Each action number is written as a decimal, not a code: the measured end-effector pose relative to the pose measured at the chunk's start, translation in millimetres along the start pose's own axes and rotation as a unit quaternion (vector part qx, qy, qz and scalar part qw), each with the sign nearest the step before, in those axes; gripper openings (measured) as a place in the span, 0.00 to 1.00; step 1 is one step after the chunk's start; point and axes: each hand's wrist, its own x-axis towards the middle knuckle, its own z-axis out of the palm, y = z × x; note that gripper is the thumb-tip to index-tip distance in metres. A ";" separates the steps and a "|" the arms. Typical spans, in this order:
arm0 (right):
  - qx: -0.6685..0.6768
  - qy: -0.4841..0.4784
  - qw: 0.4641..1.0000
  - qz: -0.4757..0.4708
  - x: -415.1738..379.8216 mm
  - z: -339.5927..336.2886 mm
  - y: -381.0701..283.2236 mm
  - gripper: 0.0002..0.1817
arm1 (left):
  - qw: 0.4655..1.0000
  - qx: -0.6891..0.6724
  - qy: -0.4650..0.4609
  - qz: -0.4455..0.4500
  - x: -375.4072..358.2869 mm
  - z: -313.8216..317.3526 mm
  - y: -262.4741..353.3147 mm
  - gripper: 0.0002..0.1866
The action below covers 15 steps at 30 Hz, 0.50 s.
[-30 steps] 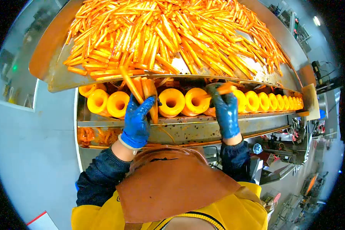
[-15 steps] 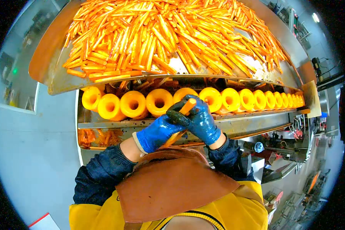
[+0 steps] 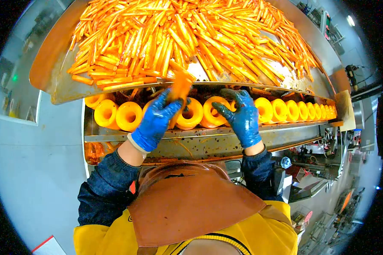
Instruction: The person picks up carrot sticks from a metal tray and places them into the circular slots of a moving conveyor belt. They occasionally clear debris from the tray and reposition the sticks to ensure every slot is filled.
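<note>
My left hand [image 3: 157,119], in a blue glove with dark wet fingers, is closed around an orange stick [image 3: 181,87]. The stick is blurred by motion and stands slanted, its top near the tray lip. Apart from it, my right hand [image 3: 244,119] in the same kind of glove holds nothing; its thumb and fingers are spread over the row of yellow ring-shaped rollers [image 3: 214,112]. Both hands partly hide some of these rollers. Beyond them, a heap of glossy orange sticks [image 3: 157,42] lies in the metal tray [image 3: 66,80].
A metal ledge [image 3: 191,134] runs along the near side of the rollers. Orange scraps [image 3: 93,152] lie in a trough at lower left. A wooden board [image 3: 347,111] stands at the right end of the row. Equipment fills the floor area at right.
My hands were together around a stick and have parted. The left moved left and up with a stick; the right moved right and opened. The roller row appears shifted.
</note>
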 end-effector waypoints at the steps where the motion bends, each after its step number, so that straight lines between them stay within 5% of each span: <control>1: 0.093 -0.005 0.996 -0.010 0.7 2.0 -11.1 0.17 | 1.000 -0.001 0.003 0.000 -1.8 2.3 -8.0 0.15; 3: 0.223 -0.150 0.959 0.088 -5.7 11.9 -36.2 0.18 | 0.987 0.120 -0.096 -0.041 -9.9 9.8 -22.8 0.16; 4: 0.210 -0.138 0.968 -0.015 -5.8 20.0 -31.0 0.18 | 0.978 0.136 -0.153 0.023 -9.5 13.1 -28.5 0.16; 8: 0.283 -0.072 0.956 0.004 -18.3 38.6 -15.0 0.11 | 0.973 0.155 -0.166 -0.039 -13.2 13.0 -12.9 0.16; 10: 0.392 -0.018 0.919 0.049 -10.1 20.1 -24.2 0.09 | 0.974 0.167 -0.151 -0.015 -10.3 11.8 -9.0 0.15; 11: 0.416 0.028 0.884 0.213 -14.2 -0.1 -40.4 0.07 | 0.974 0.180 -0.135 0.011 -10.5 11.6 -7.1 0.14; 13: 0.240 0.125 0.956 0.110 -14.6 -10.9 -15.3 0.08 | 0.975 0.203 -0.094 -0.005 -8.3 16.0 -1.1 0.15; 15: 0.224 0.078 0.962 0.132 -5.4 -16.1 -5.7 0.09 | 0.986 0.093 -0.060 0.125 2.6 17.9 0.8 0.18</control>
